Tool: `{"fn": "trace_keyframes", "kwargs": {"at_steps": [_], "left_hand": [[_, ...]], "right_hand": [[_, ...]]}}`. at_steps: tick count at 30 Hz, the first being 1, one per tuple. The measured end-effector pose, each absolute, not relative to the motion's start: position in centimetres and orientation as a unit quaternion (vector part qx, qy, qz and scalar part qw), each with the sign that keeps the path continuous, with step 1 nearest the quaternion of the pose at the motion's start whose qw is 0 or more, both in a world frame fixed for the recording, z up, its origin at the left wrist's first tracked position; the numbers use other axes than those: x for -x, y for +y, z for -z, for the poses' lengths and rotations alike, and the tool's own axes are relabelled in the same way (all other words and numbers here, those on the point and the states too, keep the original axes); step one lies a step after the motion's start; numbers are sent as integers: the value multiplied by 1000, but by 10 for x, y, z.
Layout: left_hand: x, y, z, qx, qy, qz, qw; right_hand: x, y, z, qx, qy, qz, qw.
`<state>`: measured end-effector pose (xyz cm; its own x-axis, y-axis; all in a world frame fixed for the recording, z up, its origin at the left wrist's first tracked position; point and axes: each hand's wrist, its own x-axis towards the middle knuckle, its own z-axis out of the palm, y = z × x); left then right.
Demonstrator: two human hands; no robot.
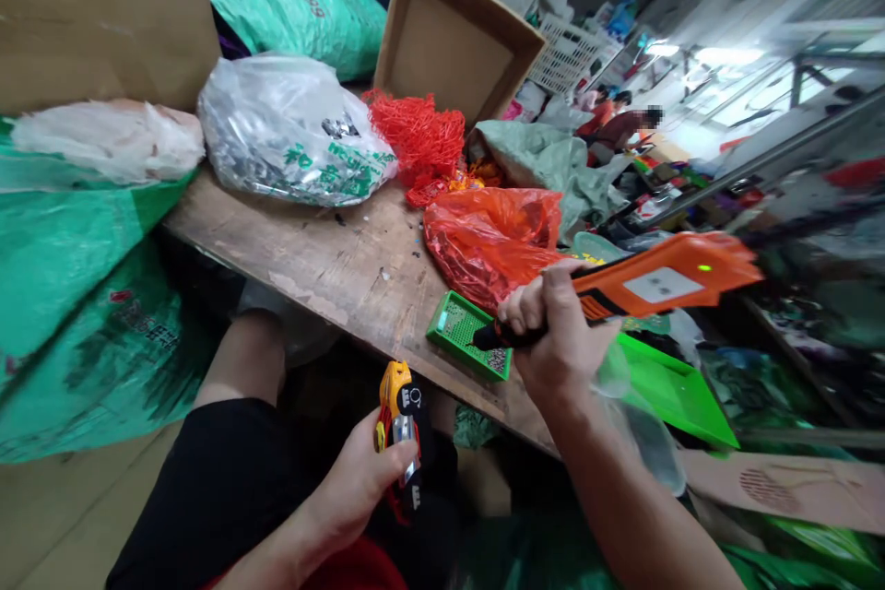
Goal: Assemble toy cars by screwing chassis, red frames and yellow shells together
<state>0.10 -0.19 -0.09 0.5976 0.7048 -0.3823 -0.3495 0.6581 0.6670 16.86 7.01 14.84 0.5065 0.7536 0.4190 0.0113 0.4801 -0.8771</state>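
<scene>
My left hand (359, 470) is closed around a toy car (401, 415) with yellow, black, red and silvery parts, held over my lap below the table edge. My right hand (553, 323) grips an electric screwdriver (643, 281) with an orange body and a black front end; a small green light glows on it. The screwdriver's tip points left, above a small green tray (453, 346) on the table edge. Tiny metal pieces, which look like screws, lie in that tray. Tip and toy car are apart.
On the wooden table (311, 244) lie a red plastic bag (477, 240), red netting (421, 143) and a stuffed clear bag (283, 134). An open cardboard box (453, 37) leans behind. A bright green tray (681, 392) is at right; green sacks (89, 313) stand left. People (619, 129) sit far back.
</scene>
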Motion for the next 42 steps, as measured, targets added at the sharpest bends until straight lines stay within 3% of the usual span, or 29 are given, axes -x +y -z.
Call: {"fn": "trace_keyframes", "kwargs": {"at_steps": [11,42], "left_hand": [[-3,-5,16,-300,319,-314,842],[-1,-5,15,-294,313,-309,849]], "right_hand": [[-183,105,-109,461,-410,-251,746],[-182,108,-100,450,-402,-266,751]]}}
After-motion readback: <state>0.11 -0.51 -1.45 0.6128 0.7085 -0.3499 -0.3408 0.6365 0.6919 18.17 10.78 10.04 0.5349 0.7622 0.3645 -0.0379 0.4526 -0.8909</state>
